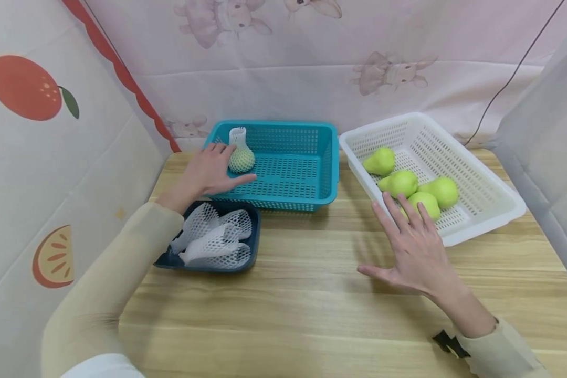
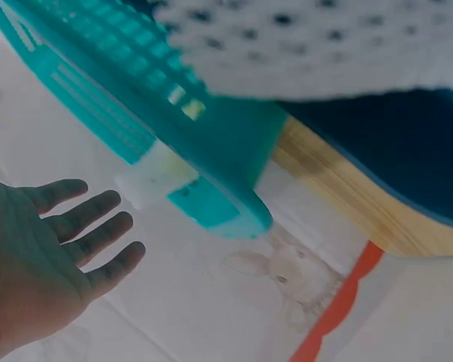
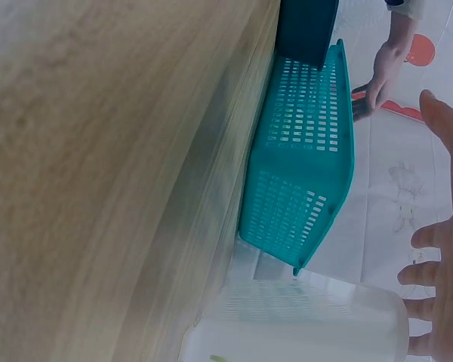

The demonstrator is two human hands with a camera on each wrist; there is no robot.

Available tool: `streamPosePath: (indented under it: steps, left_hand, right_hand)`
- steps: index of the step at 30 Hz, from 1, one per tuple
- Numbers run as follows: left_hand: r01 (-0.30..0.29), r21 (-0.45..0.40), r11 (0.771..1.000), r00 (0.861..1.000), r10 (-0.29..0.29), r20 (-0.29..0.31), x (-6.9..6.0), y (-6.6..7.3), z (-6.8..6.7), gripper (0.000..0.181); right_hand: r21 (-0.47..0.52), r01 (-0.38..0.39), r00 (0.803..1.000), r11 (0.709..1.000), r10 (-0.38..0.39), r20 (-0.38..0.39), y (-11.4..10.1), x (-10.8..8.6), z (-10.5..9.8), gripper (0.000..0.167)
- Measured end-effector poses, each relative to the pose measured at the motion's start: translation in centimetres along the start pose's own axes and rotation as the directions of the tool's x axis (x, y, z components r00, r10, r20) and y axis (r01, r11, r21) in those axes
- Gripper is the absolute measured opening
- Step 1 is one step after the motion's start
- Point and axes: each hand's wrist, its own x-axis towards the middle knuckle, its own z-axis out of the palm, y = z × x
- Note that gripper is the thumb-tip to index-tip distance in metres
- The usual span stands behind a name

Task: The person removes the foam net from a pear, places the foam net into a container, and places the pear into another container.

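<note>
A pear in a white foam net (image 1: 242,158) lies at the left end of the teal basket (image 1: 296,201). Over that basket's left side is my left hand (image 1: 211,170), its fingers spread and relaxed; in the left wrist view the left hand (image 2: 49,256) has its palm bare. My right hand (image 1: 418,254) reaches with spread fingers over the near rim of the white basket (image 1: 482,181), beside several green pears (image 1: 440,192). In the right wrist view no object shows between the right hand's fingers (image 3: 421,273).
In front of the teal basket sits a dark blue tray (image 1: 254,247) holding several white foam nets (image 1: 212,244). All stand on a wood-grain table (image 1: 307,294). Fabric walls (image 1: 302,94) rise at the back and sides, and a thin dark cord (image 1: 505,86) hangs at right.
</note>
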Motion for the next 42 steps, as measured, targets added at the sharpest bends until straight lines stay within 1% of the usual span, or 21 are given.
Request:
streamPosePath:
  steps: [7, 13, 21, 24, 29, 33, 37, 42]
  left_hand:
    - [0.047, 0.049, 0.998, 0.998, -0.049, 0.035, 2.6, -2.0, 0.0, 0.115]
    - [0.082, 0.054, 0.995, 0.994, -0.086, 0.072, 4.3, -3.1, 0.1, 0.116]
    - [0.093, 0.099, 0.991, 0.988, -0.104, 0.114, 6.1, -3.7, -0.3, 0.114]
    - [0.099, 0.111, 0.989, 0.986, -0.112, 0.119, 6.8, -3.8, -0.4, 0.112]
    - [0.108, 0.129, 0.986, 0.985, -0.124, 0.124, 7.7, -3.5, -0.5, 0.107]
    - [0.114, 0.154, 0.982, 0.981, -0.135, 0.137, 8.0, -3.4, -0.6, 0.106]
    - [0.112, 0.18, 0.977, 0.981, -0.138, 0.139, 8.2, -3.5, -0.1, 0.103]
    - [0.088, 0.201, 0.976, 0.984, -0.117, 0.138, 8.5, -3.5, 0.5, 0.103]
  right_hand:
    - [-0.006, 0.008, 1.0, 1.0, -0.008, -0.01, 0.0, 0.2, 0.0, 0.128]
    - [-0.005, 0.017, 1.0, 1.0, -0.017, -0.012, 0.0, 0.1, 0.0, 0.128]
    - [0.007, 0.015, 1.0, 1.0, -0.015, 0.008, 0.0, 0.2, 0.0, 0.127]
    - [0.008, 0.015, 1.0, 1.0, -0.015, 0.012, -0.1, 0.2, 0.0, 0.128]
    - [0.008, 0.017, 1.0, 1.0, -0.017, 0.011, -0.2, 0.2, 0.1, 0.127]
    - [0.006, 0.022, 1.0, 1.0, -0.022, 0.004, -0.1, 0.2, 0.0, 0.127]
    - [0.007, 0.021, 1.0, 1.0, -0.021, 0.007, -0.1, 0.2, 0.0, 0.126]
    - [0.009, 0.017, 1.0, 1.0, -0.017, 0.018, -0.1, 0.2, 0.0, 0.126]
